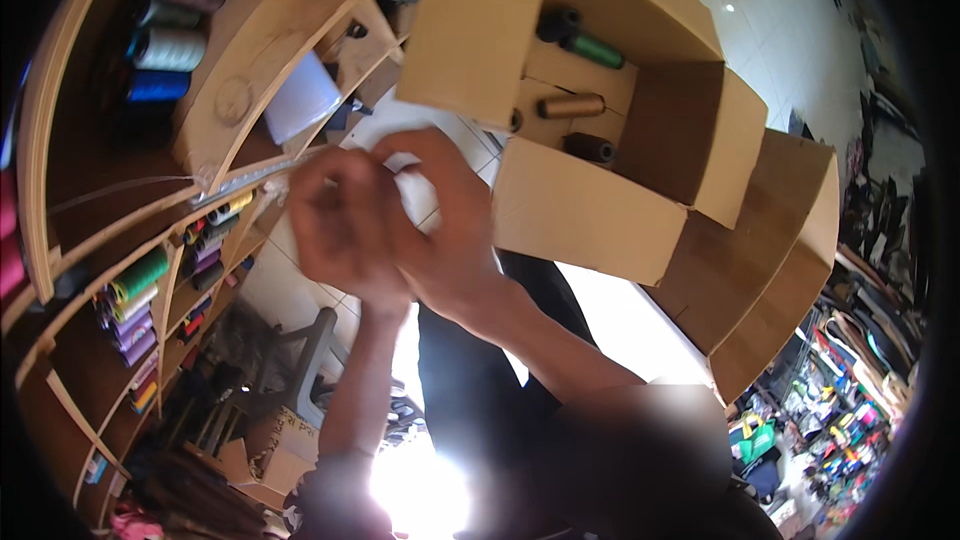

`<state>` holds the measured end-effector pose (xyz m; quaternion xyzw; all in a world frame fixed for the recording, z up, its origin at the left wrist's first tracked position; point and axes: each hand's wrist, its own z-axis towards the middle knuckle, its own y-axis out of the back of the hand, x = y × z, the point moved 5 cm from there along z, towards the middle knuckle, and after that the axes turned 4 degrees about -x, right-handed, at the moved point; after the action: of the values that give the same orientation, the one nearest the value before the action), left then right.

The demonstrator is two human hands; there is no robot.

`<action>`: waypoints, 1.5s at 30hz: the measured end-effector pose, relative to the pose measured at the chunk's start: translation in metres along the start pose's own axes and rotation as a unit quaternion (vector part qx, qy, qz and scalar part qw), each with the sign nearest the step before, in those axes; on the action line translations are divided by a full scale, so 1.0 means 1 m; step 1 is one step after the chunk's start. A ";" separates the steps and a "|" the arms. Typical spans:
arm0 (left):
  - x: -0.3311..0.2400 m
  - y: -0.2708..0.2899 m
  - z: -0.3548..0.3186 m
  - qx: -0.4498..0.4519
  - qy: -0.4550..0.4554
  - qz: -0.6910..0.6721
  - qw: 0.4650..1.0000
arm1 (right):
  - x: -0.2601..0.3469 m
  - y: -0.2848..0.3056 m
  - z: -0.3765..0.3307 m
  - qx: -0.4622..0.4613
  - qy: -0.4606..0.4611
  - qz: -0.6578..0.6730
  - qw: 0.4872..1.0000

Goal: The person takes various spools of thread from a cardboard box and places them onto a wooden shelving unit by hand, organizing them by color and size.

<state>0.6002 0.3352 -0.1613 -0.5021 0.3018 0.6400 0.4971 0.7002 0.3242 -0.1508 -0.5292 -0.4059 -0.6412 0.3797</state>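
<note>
My left hand [343,225] and my right hand [445,225] are raised together, touching, beside the wooden shelves. The left is closed with its fingers curled and somewhat blurred. My right hand's fingers curve in against the left one, and whatever either hand pinches is hidden. Just to their right stands an open cardboard box [590,215] with its flaps folded out. In it lie a green thread spool [597,49], a golden-brown thread spool [571,106], a dark thread spool [589,148] and a black one [558,24].
Wooden shelving [110,230] curves along the left, holding a blue thread spool [158,86], a green one [140,275] and several others. A second cardboard box [745,250] adjoins the first. A grey plastic chair [315,360] stands lower left. Cluttered small items [840,430] fill the lower right.
</note>
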 end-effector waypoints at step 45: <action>-0.005 -0.115 0.022 0.267 0.278 -0.076 0.920 | -0.034 0.221 0.112 0.041 -0.095 0.069 0.992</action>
<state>0.7009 0.3908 -0.1370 -0.5300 0.5479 0.3308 0.5563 0.9494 0.3453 -0.1462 -0.5984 -0.4287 -0.5428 0.4043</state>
